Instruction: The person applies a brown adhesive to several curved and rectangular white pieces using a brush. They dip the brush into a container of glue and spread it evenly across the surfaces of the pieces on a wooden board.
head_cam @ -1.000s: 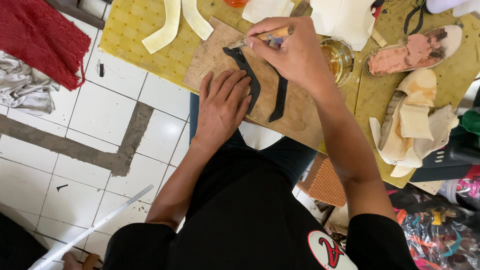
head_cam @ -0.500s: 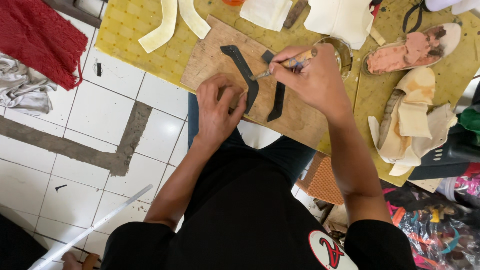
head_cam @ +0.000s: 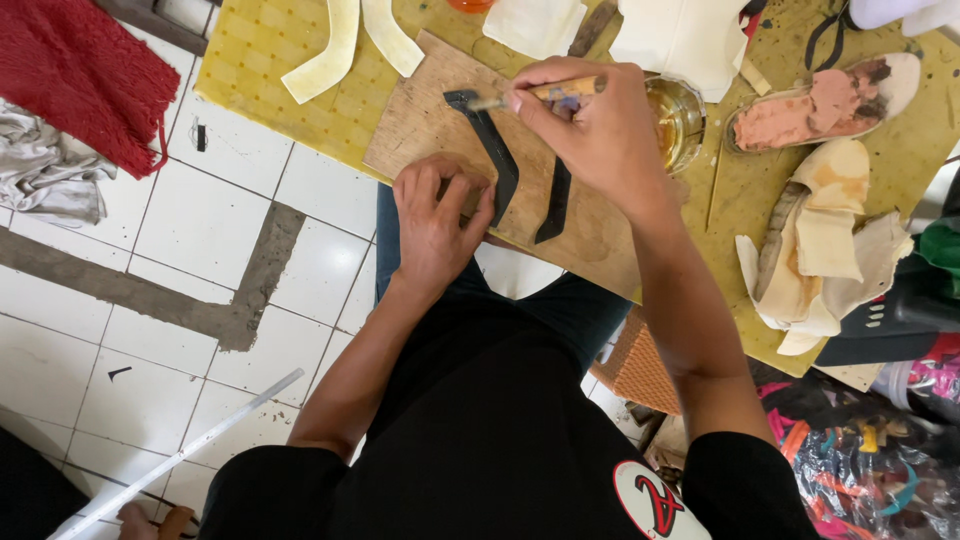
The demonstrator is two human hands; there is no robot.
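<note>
My right hand (head_cam: pixel 600 130) grips a small wooden-handled brush (head_cam: pixel 540 93), its tip touching the upper end of a curved black strip (head_cam: pixel 497 150). That strip lies on a brown wooden board (head_cam: pixel 420 120) across my lap. My left hand (head_cam: pixel 437 222) presses fingers down on the board beside the strip's lower end. A second black strip (head_cam: pixel 553 205) lies just right of the first, partly under my right hand. A glass jar of yellowish liquid (head_cam: pixel 678 118) stands right behind my right hand.
A yellow mat (head_cam: pixel 270 50) holds two cream strips (head_cam: pixel 325 55), white pieces, a shoe sole with pink filling (head_cam: pixel 820 100) and cream leather scraps (head_cam: pixel 825 245). Red cloth (head_cam: pixel 85 75) and grey cloth (head_cam: pixel 45 170) lie on the white tiled floor. A white rod (head_cam: pixel 180 455) lies lower left.
My right hand drew back from the jar, then moved left again, bringing the brush tip to the upper end of the first black strip. My left hand curled its fingers and shifted slightly down.
</note>
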